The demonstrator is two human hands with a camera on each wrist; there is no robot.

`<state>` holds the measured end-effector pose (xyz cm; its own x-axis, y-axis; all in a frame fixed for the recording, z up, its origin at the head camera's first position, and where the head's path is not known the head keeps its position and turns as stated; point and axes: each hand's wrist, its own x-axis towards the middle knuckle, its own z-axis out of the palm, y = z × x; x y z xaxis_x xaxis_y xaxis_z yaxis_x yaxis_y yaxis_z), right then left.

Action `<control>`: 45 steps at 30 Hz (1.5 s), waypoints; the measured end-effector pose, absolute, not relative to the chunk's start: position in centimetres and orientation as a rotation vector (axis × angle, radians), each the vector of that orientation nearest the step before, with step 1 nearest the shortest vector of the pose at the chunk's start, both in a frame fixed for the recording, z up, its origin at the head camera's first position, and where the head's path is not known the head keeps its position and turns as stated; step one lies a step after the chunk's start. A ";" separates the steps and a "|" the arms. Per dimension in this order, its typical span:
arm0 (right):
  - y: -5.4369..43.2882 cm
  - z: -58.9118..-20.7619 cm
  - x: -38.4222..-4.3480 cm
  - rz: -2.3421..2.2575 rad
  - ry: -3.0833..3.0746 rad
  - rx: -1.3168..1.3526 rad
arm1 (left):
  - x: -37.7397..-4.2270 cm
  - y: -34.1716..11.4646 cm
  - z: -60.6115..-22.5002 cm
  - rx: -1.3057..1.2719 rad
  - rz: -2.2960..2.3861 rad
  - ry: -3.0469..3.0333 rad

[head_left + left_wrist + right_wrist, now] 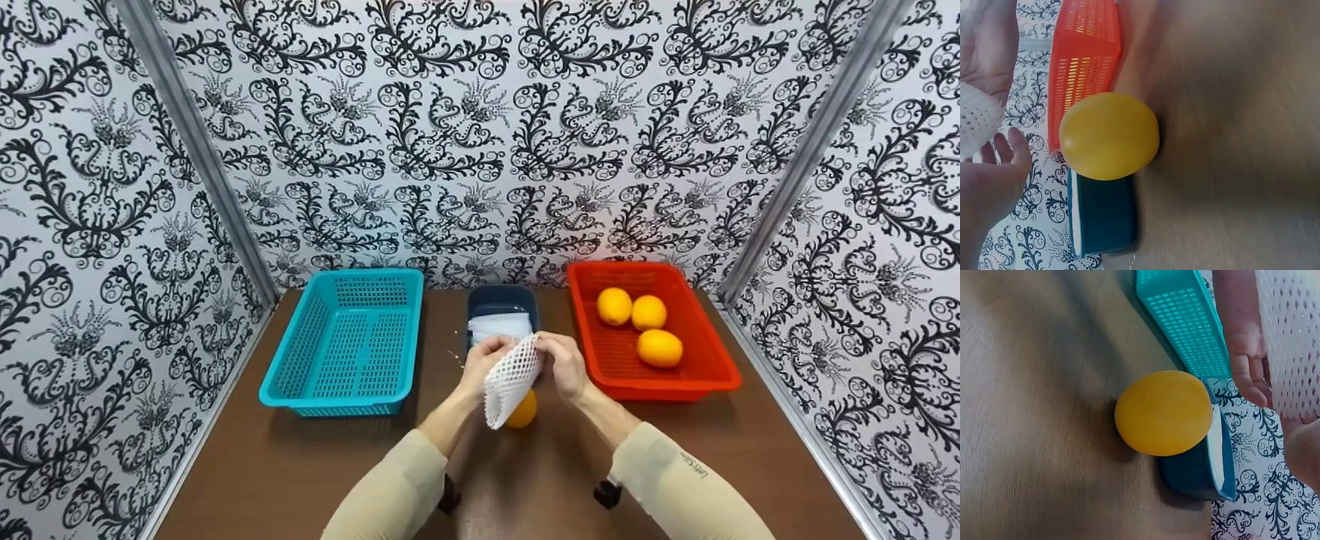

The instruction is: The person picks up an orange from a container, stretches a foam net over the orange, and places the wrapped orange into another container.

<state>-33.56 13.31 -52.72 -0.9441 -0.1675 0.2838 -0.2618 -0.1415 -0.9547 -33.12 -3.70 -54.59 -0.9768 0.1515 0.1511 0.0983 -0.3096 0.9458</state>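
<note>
Between my hands hangs a white foam fruit net point(513, 384), its lower end toward me. My left hand point(480, 367) pinches it near its upper left edge, and the fingers of my right hand point(565, 366) pinch its top right corner. Below, an orange-yellow fruit point(1109, 136) rests on the table, partly hidden by the net in the head view. Both wrist views show this fruit whole, with no hand touching it. Just beyond my hands is a dark blue container point(504, 295) holding more white foam nets point(501, 325).
A turquoise basket point(341, 390) stands on the left of the brown table point(315, 472). On the right, a red basket point(622, 360) holds three orange-yellow fruits point(659, 348). Patterned walls point(465, 150) enclose the back and sides.
</note>
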 end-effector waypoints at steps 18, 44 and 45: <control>13.6 -53.5 -33.3 2.647 -2.066 0.301 | -32.2 -3.9 -55.0 0.054 2.740 1.573; 13.3 -58.4 -33.2 2.527 -2.061 -0.103 | -32.7 -4.3 -61.1 -0.286 2.185 2.341; 13.4 -58.7 -33.2 2.511 -2.068 -0.110 | -33.7 -4.4 -62.6 -0.282 2.155 2.390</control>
<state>-33.24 13.36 -58.68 -0.9913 -0.0446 -0.1240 0.1302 -0.1887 -0.9734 -33.69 -4.37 -62.60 -0.9809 -0.1879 -0.0503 -0.0695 0.0967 0.9929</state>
